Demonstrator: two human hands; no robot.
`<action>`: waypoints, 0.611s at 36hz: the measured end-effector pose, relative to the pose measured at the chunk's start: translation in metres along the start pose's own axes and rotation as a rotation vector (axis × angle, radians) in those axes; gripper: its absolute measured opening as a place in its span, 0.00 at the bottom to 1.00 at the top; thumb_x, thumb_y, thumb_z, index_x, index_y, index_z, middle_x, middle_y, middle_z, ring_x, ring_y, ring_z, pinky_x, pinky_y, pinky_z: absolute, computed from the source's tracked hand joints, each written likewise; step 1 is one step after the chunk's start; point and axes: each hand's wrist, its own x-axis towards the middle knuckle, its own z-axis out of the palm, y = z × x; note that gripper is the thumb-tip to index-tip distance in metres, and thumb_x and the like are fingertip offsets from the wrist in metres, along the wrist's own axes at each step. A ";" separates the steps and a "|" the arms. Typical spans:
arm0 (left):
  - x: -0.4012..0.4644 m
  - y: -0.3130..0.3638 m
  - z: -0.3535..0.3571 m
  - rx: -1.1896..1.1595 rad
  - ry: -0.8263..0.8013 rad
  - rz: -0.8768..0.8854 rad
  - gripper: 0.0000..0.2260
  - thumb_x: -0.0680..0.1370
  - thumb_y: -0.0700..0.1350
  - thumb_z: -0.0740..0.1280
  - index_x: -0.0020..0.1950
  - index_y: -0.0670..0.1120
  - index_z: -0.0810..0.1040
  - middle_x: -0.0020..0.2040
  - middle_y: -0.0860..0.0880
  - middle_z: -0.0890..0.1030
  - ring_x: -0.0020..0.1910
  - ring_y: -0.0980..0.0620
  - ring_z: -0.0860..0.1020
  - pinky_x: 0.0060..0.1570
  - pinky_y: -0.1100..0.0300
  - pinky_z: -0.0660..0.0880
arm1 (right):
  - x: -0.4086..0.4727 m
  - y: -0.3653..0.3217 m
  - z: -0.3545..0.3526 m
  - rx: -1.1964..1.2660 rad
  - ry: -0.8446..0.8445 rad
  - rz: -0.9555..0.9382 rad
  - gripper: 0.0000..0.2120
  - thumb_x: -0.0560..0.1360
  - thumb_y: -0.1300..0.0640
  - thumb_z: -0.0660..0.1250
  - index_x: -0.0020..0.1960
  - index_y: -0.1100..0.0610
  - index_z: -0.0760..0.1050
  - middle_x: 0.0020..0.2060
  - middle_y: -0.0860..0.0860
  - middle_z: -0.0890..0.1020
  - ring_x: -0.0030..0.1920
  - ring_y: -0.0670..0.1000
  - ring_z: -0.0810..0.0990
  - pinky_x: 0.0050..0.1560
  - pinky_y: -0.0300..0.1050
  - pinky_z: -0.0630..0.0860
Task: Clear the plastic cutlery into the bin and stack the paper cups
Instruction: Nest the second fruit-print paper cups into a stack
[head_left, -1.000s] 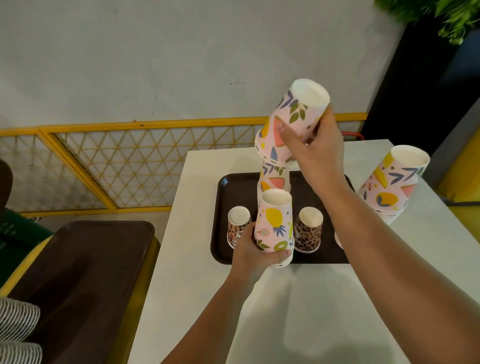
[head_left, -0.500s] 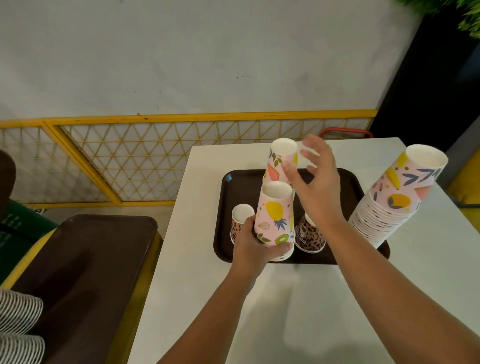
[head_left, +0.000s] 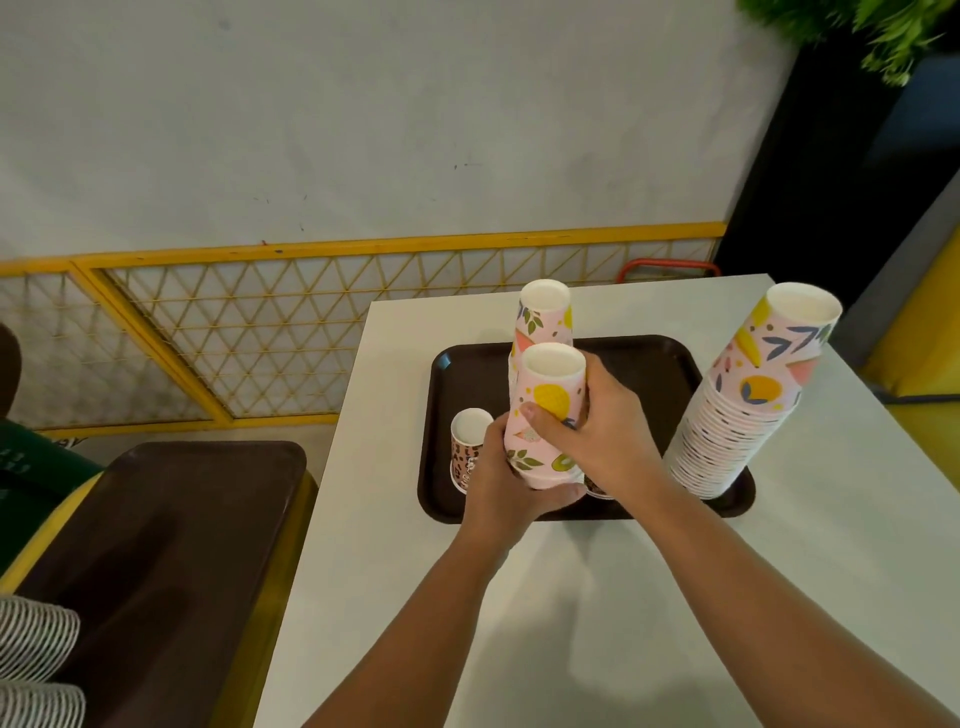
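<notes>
I see a white surface (head_left: 597, 597) running toward twelve o'clock, and one dark brown tray (head_left: 654, 364) lies flat on it at its far end. The tray's long side faces me, its near rim well inside the surface's edges.

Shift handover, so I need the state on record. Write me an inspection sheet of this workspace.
Surface: white table, a brown tray on it.
Job's things: upturned fruit-print cup stack held over the tray; second stack behind it; tall leaning stack at the tray's right edge; leopard cup upturned on the tray, another mostly hidden behind the right hand. Cutlery and bin: nothing seen.
Clutter: nothing seen.
Grippers: left hand grips the held stack low; right hand grips it higher.
Cables: nothing seen.
Surroundings: grey wall, yellow lattice rail, a second brown tray at left, plant.
</notes>
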 end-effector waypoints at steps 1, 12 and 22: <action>0.000 -0.001 0.000 -0.005 -0.002 -0.001 0.35 0.63 0.44 0.81 0.65 0.53 0.66 0.52 0.65 0.73 0.50 0.74 0.73 0.44 0.79 0.73 | 0.000 -0.001 -0.001 0.000 -0.002 -0.005 0.31 0.69 0.48 0.72 0.68 0.53 0.64 0.62 0.48 0.76 0.57 0.44 0.73 0.56 0.41 0.72; -0.001 -0.004 -0.004 -0.068 0.021 -0.025 0.31 0.63 0.41 0.81 0.59 0.54 0.69 0.50 0.63 0.77 0.52 0.62 0.77 0.43 0.77 0.73 | 0.004 -0.011 -0.010 0.082 0.009 -0.032 0.27 0.70 0.51 0.71 0.66 0.54 0.66 0.55 0.45 0.77 0.52 0.42 0.74 0.51 0.35 0.74; -0.001 -0.015 -0.005 -0.124 0.049 -0.098 0.32 0.62 0.39 0.81 0.59 0.53 0.69 0.50 0.62 0.76 0.51 0.64 0.75 0.44 0.70 0.76 | 0.045 -0.043 -0.034 0.317 0.274 -0.128 0.18 0.72 0.55 0.70 0.59 0.56 0.70 0.45 0.42 0.79 0.42 0.31 0.78 0.38 0.26 0.74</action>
